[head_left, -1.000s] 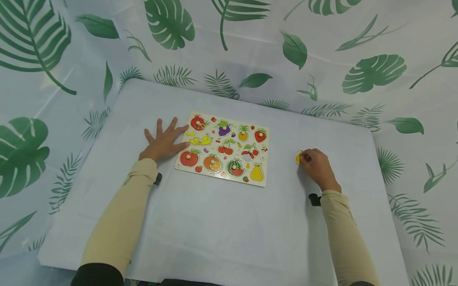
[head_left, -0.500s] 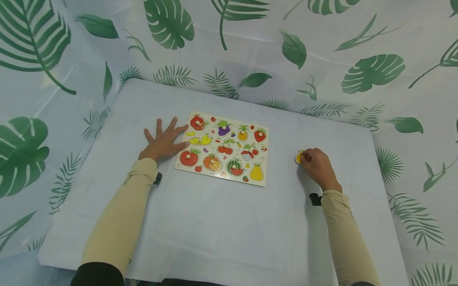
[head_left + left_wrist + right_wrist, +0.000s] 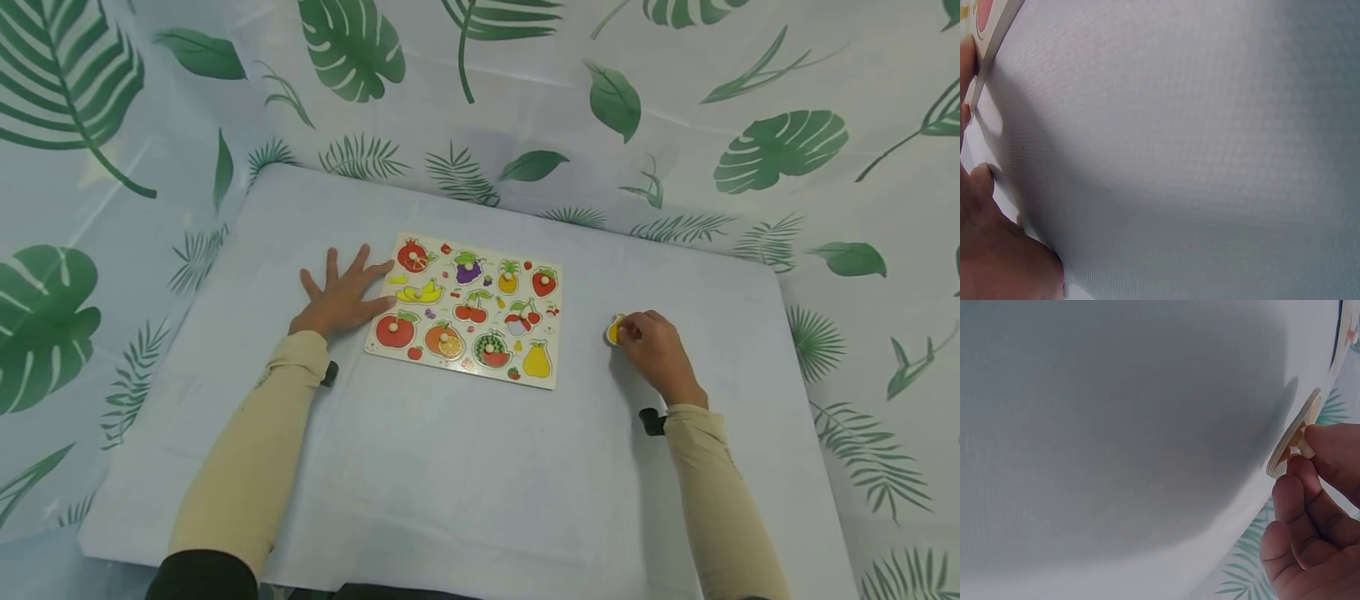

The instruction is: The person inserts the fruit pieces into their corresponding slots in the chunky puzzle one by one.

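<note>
A cream wooden fruit puzzle board (image 3: 444, 317) lies in the middle of the table, its pictured pieces bearing small knobs. At its lower right corner, a yellow pear shape (image 3: 537, 360) shows no knob. My left hand (image 3: 341, 300) lies with fingers spread on the table, thumb and forefinger tips at the board's left edge. To the right of the board, my right hand (image 3: 660, 354) pinches a yellow puzzle piece (image 3: 614, 330) between thumb and fingertips. The right wrist view has that piece (image 3: 1297, 434) tilted, held by its knob close over the table; its face is mostly hidden there.
White cloth covers the table (image 3: 450, 483). Behind and at the sides hangs a white curtain (image 3: 525, 92) printed with green leaves. Each wrist carries a small black device, the right one (image 3: 653, 422) jutting inward.
My right hand, with the yellow puzzle piece in its fingertips, has shifted slightly left towards the board within the last half second. The left hand and the board stay in place.
</note>
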### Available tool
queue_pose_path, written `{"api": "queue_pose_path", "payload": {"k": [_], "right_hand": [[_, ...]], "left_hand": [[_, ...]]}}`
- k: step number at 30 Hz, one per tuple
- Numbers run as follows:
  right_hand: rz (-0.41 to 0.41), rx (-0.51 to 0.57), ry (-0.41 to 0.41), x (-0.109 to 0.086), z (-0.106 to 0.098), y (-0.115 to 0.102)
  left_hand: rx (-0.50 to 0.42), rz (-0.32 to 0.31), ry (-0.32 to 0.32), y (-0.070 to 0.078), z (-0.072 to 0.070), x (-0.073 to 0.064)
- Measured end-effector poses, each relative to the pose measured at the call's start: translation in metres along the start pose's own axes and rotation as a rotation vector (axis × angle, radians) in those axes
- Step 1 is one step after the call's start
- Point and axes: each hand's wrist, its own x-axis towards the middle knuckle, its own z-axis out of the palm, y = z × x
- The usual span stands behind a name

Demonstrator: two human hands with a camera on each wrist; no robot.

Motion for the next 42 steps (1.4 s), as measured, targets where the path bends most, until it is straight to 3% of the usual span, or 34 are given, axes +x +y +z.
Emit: {"api": "queue_pose_path", "payload": {"k": [22, 42], "right_hand": [[-0.123, -0.017, -0.009, -0.004, 0.016, -0.052], [-0.204, -0.001, -0.074, -0.017, 0.036, -0.08]], "left_hand": [[0.008, -0.01, 0.007, -0.001, -0.001, 0.001], [0.018, -0.01, 0.0, 0.002, 0.002, 0.002]]}}
